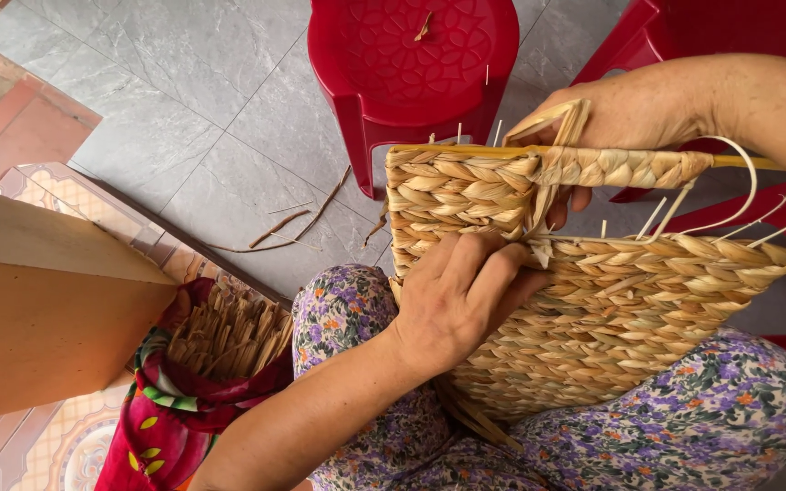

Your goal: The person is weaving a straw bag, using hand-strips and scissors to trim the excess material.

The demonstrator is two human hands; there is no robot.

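Observation:
A half-woven straw basket [620, 309] rests on my lap, its tan plaited wall facing up. White wire ribs [743, 195] stick out bare at its right end. My left hand [461, 300] presses on the weave near the middle, fingers pinching a flat straw strand [539, 214]. My right hand [625, 114] reaches over the top rim and holds the same strand where it loops above the rim. My legs in floral purple trousers [730, 418] lie under the basket.
A red plastic stool [411, 64] stands just beyond the basket, another red chair [730, 36] at the right. A cloth-wrapped bundle of straw [220, 341] sits by my left knee beside a wooden box [38, 300]. Loose straw scraps [293, 223] lie on the grey tiles.

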